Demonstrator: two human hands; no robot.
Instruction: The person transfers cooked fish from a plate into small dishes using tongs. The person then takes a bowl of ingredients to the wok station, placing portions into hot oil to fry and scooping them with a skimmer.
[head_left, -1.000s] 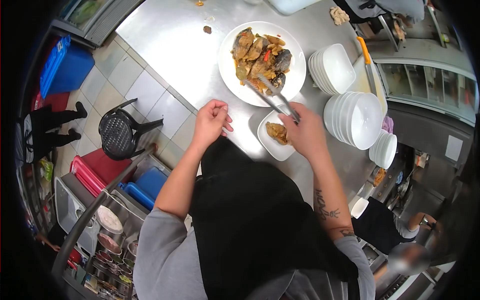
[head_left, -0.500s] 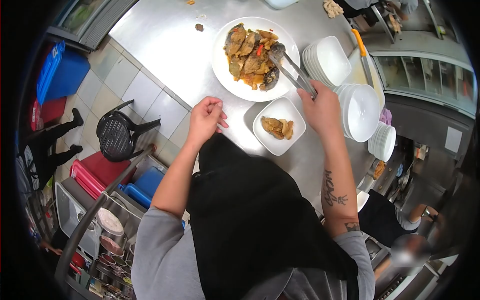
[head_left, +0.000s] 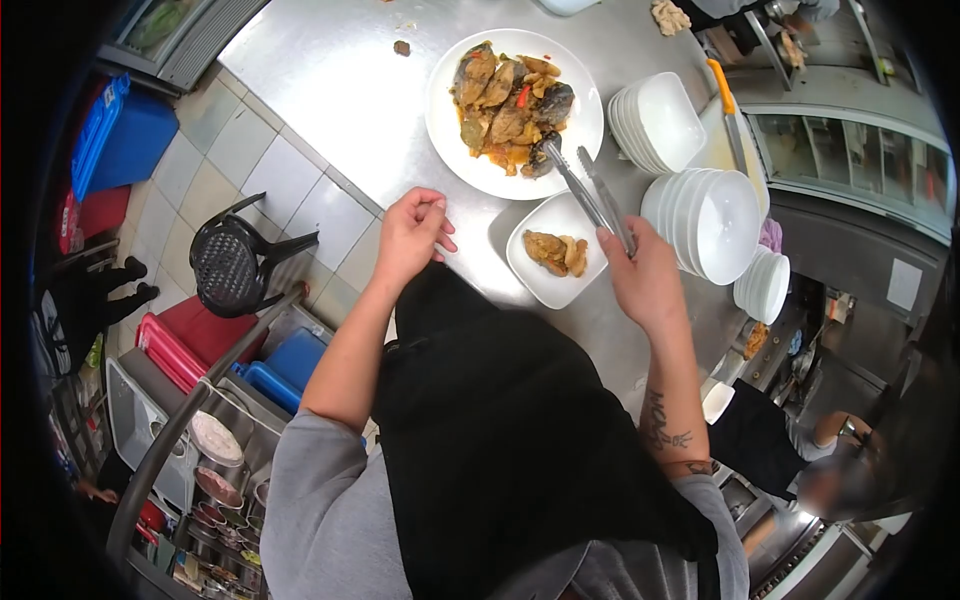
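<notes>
My right hand [head_left: 645, 268] is closed around metal tongs [head_left: 590, 195]. Their tips are apart, above the near edge of a round white plate [head_left: 438, 120], and nothing shows between them. Browned chunks of cooked food [head_left: 505, 110] with sauce and a red strip lie on this plate. Below the tongs sits a square white bowl [head_left: 550, 292] holding a few browned pieces [head_left: 555, 252]. My left hand [head_left: 410, 235] hovers by the table's edge, left of the bowl, its fingers curled together around nothing visible.
Stacked square bowls [head_left: 665, 125], round bowls [head_left: 715, 225] and small dishes [head_left: 763, 285] line the table's right side. An orange-handled knife [head_left: 733, 115] lies on a board behind them. A black stool [head_left: 235, 260] stands left. A co-worker [head_left: 765, 440] is at lower right.
My right hand has drawn back toward me with the tongs. Their tips have left the dark piece on the plate's right side and spread apart. My left hand has barely moved.
</notes>
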